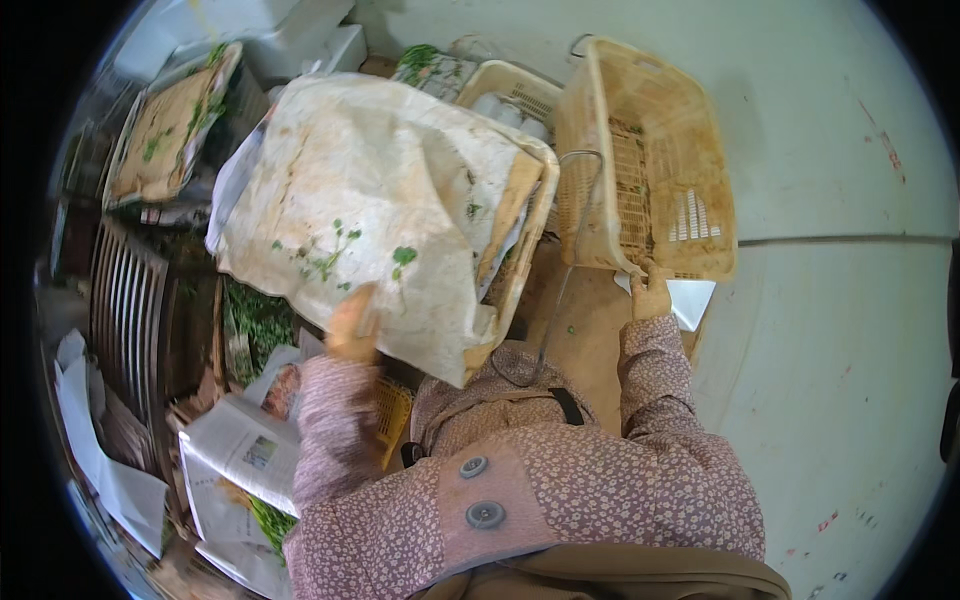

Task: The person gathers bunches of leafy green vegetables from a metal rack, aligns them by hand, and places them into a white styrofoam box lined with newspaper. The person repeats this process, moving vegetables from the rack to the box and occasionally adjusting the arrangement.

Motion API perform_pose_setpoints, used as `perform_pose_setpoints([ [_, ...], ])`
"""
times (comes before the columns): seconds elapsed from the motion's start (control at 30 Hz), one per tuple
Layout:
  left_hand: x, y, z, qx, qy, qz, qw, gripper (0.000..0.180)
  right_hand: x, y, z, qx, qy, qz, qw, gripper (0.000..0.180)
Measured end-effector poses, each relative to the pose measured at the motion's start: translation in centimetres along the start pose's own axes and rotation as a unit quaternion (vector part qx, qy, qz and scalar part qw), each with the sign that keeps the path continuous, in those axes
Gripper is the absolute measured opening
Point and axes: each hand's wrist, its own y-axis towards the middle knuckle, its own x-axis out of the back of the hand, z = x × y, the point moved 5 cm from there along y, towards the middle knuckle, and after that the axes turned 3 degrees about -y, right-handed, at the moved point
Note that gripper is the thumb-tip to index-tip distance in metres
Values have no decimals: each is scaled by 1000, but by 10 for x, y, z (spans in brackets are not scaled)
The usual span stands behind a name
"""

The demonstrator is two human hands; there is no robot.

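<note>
My left hand [352,322] grips the near edge of a large stained paper sheet [370,190] that carries a few green leaf scraps. The sheet drapes over a tan plastic crate [530,240] in front of me. My right hand [650,295] holds the near rim of a second, empty tan plastic basket [690,200] that is tilted up on its side to the right. A wire handle [580,160] hangs between the two baskets. Both sleeves are floral patterned.
Newspapers [245,450] and green leaves [258,318] lie at the lower left. A slatted crate [125,300] stands at the left, another paper-lined tray [165,130] sits at the upper left, white boxes [290,35] at the top. Pale concrete floor [840,330] spreads to the right.
</note>
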Motion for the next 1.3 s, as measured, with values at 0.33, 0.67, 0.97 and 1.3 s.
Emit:
perform_pose_setpoints([
  [0.33,-252,50,-234,-101,2,237,966,65,53,95,-262,-190,82,-213,955,76],
  [0.67,-306,97,-191,-18,102,147,984,80,93,306,-312,-190,-71,-55,978,76],
  [0.97,-340,101,-246,107,19,198,974,78,108,260,-313,-126,-72,49,988,56],
  [1.3,-425,65,-135,393,-394,312,770,44,144,91,-372,-151,-55,-55,985,50],
])
